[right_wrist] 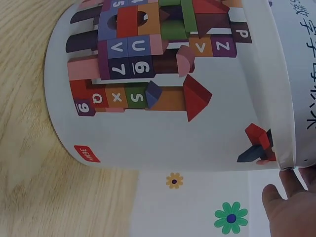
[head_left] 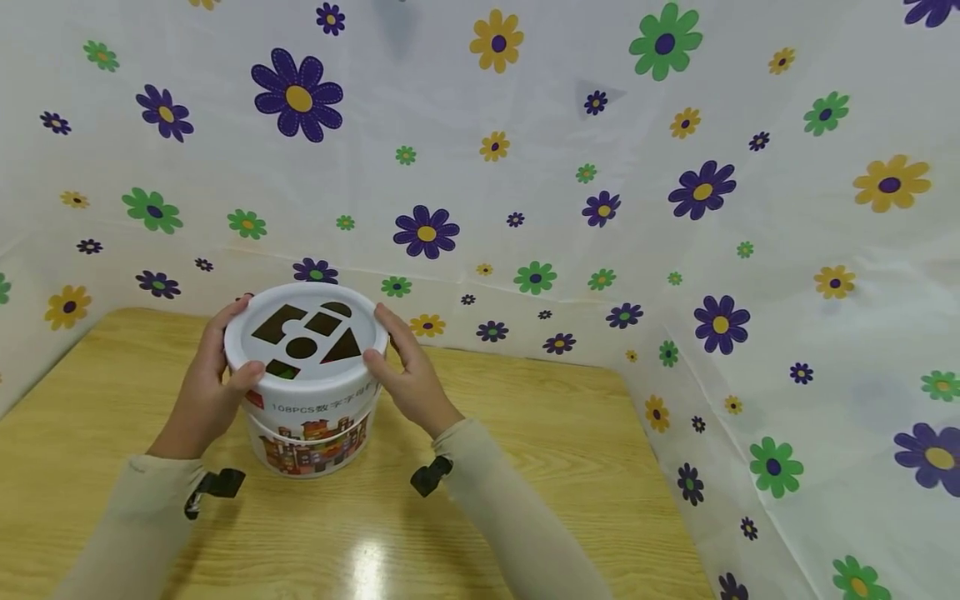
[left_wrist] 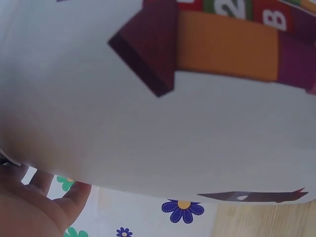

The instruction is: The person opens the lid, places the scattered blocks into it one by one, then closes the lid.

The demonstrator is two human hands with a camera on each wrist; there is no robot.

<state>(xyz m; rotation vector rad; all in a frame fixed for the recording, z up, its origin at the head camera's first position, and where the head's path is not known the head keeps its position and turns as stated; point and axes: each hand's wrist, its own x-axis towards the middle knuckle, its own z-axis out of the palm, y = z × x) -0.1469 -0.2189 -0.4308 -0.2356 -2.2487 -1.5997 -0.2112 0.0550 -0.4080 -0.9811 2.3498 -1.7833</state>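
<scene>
A round white bucket (head_left: 311, 446) of toy blocks stands on the wooden table, its side printed with a colourful block castle. Its white lid (head_left: 300, 292) has cut-out shapes, among them a circle, a triangle and a half circle. My left hand (head_left: 206, 387) grips the lid's left side, thumb on the near rim and fingers round the far side. Opposite it, my right hand (head_left: 412, 379) holds the lid's right edge, thumb on top. Both wrist views look closely at the printed bucket wall (left_wrist: 148, 128), with fingertips at the lid edge.
The light wooden table (head_left: 525, 458) extends to the right of the bucket and in front of it. White sheeting (head_left: 465, 183) with purple, green and yellow flowers rises behind the table and along its right side. Each wrist wears a dark strap (head_left: 431, 476).
</scene>
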